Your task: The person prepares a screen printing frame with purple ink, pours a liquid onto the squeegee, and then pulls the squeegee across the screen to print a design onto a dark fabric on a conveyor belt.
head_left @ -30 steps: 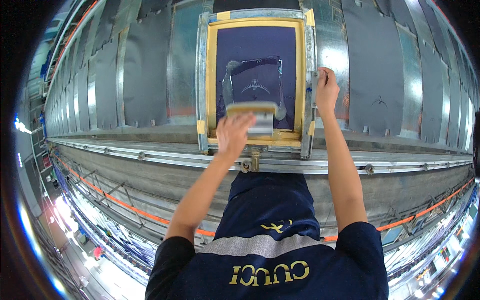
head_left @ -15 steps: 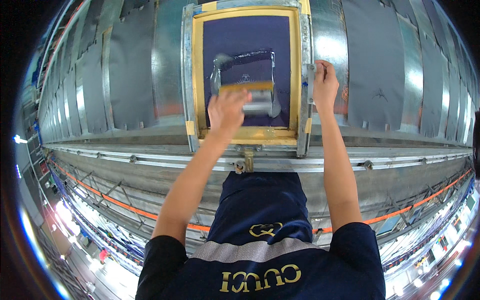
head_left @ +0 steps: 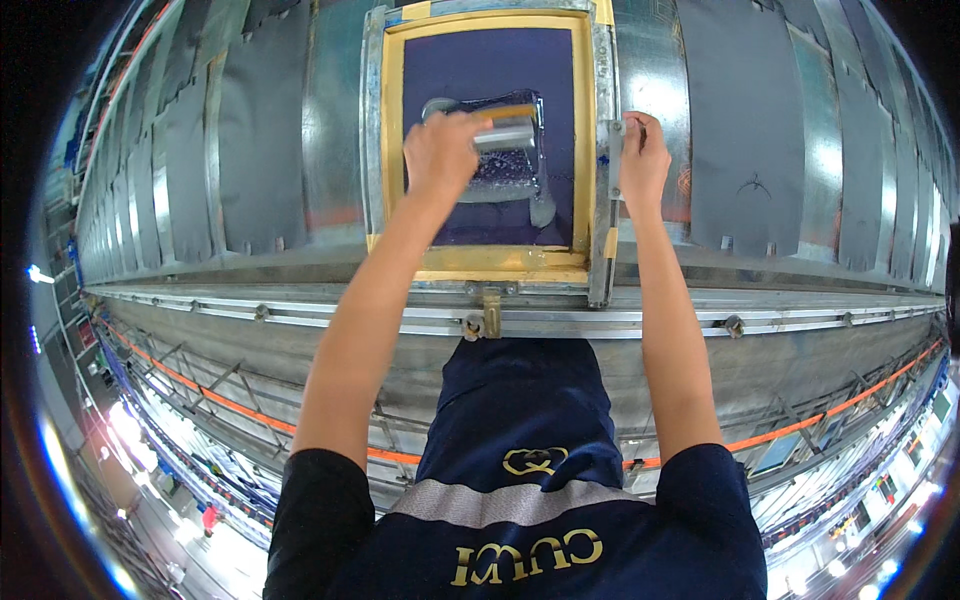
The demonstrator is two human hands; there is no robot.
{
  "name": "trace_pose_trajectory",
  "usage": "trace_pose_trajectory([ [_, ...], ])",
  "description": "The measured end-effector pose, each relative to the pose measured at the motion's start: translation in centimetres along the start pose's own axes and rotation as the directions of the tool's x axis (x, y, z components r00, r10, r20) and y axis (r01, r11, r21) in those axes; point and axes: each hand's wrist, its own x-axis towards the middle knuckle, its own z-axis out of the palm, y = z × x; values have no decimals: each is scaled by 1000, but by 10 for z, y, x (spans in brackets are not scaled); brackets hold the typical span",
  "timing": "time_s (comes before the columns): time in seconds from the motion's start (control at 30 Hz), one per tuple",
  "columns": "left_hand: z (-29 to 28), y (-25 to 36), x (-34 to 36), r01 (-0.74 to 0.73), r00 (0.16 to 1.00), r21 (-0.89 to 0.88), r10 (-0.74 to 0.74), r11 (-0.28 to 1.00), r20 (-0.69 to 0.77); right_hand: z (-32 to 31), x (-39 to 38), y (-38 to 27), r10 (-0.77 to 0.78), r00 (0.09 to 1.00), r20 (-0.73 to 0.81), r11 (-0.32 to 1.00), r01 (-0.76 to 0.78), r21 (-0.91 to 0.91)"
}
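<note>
My left hand (head_left: 440,155) is closed around one end of a squeegee (head_left: 508,138) with a wooden edge and a pale metal-looking blade part. The squeegee rests over the dark purple mesh of a printing screen (head_left: 480,60), inside its yellow frame (head_left: 394,120). Wet, clear-looking paste (head_left: 500,192) smears the mesh below and around it, partly hiding the design. On the right, my right hand (head_left: 645,165) has its fingers bent against the metal side rail (head_left: 604,220) that borders the frame.
Grey fabric panels (head_left: 265,140) and more grey fabric (head_left: 748,130) lie on the long metal table at both sides. A metal rail (head_left: 640,323) with a small clamp (head_left: 491,312) runs along the near edge. Orange bars (head_left: 250,418) stretch behind me.
My left hand has pushed the squeegee away from me across the mesh, uncovering a smeared wet patch nearer me. My right hand stays at the metal side rail.
</note>
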Motion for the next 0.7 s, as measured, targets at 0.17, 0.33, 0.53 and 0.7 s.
trace_pose_trajectory([
  [0.17, 15, 10, -102, -128, 991, -88, 124, 988, -48, 5, 9, 24, 1, 999, -33, 997, 1, 78],
  [0.33, -6, 5, -144, -158, 986, -284, 137, 946, -89, 0, 16, 5, -72, 997, -9, 997, 72, -34],
  [0.53, -54, -63, -176, -131, 977, -333, 65, 934, -201, 58, -36, -101, -79, 996, -37, 996, 80, 33],
  [0.7, -91, -219, -210, -66, 983, -293, 11, 954, -186, 218, -97, -136, -220, 974, -53, 972, 224, 77],
])
